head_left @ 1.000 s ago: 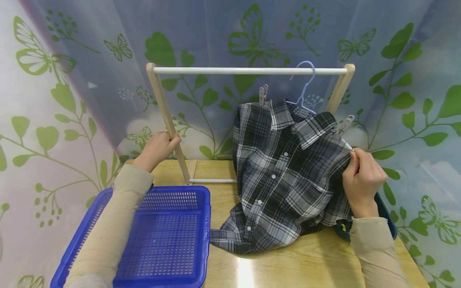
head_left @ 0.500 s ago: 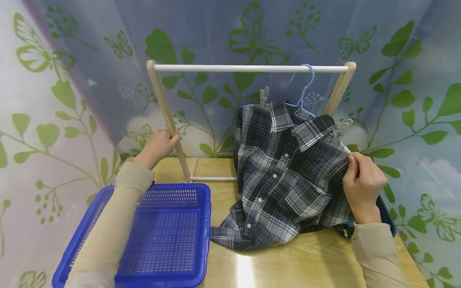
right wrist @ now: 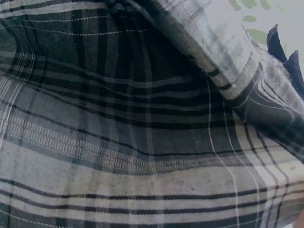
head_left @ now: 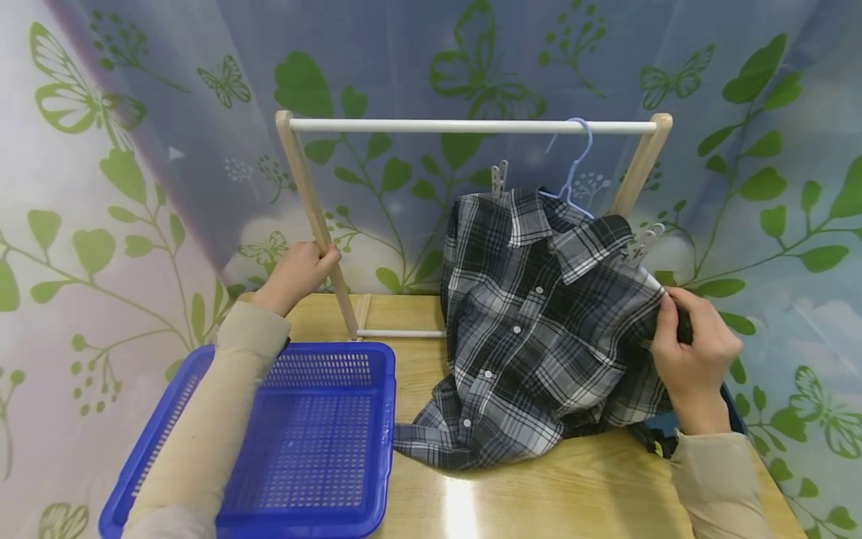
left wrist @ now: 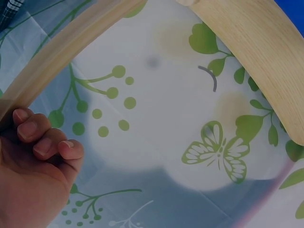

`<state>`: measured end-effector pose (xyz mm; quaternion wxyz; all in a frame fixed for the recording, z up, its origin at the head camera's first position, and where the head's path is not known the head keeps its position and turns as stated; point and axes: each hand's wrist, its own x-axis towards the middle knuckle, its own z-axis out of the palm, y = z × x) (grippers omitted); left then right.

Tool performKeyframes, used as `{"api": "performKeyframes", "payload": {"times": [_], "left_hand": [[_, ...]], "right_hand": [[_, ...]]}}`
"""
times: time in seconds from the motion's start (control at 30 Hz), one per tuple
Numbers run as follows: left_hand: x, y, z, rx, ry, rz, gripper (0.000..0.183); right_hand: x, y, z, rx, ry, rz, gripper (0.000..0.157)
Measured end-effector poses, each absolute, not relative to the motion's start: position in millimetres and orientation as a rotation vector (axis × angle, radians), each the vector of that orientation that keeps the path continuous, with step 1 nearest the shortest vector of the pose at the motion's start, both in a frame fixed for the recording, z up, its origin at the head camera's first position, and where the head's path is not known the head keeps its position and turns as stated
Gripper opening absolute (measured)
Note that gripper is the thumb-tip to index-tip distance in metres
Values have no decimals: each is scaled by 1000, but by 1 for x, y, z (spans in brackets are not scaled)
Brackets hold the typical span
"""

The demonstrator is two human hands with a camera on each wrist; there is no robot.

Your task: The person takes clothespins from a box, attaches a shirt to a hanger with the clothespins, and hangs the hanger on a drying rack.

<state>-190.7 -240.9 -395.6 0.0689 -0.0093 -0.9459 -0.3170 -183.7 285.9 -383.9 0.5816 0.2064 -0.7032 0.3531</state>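
A grey-and-black plaid shirt (head_left: 505, 322) with white buttons hangs on a light blue hanger (head_left: 578, 161). The hanger's hook loops over the white top bar (head_left: 431, 126) of a small wooden rack. Grey clothespins stand at both shoulders, one left of the collar (head_left: 498, 180) and one right of it (head_left: 645, 245). My right hand (head_left: 697, 352) pinches the shirt's shoulder on the right side between thumb and fingers. Only plaid cloth (right wrist: 142, 118) fills most of the right wrist view. With my left hand (head_left: 296, 277) I grip the rack's left wooden post (head_left: 306, 183).
On the wooden table (head_left: 539, 501), a blue mesh basket (head_left: 387, 457) stands at the left, partly under my left forearm. A dark teal container (head_left: 735, 410) is mostly hidden behind my right wrist. Patterned curtain (head_left: 404, 45) surrounds the table.
My right hand has moved slightly right and shifted its hold on the shoulder, drawing cloth over the white strip that showed there. The left hand keeps its grip on the post.
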Motion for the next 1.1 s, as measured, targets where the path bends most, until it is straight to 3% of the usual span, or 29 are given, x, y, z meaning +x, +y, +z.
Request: {"api": "performKeyframes", "payload": {"times": [0.47,0.67,1.1], "left_hand": [[-179,-233,-387,-50,-2864,-509,57],[-169,-230,-385,-57,-2792,-305,49],[-115,-206,-378,-98,-2600,-23,42]], "right_hand": [[-161,285,-359,409,-1609,926,15],[-154,286,-351,400,-1598,968,19],[-123,278,-336,535,-1657,966,24]]}}
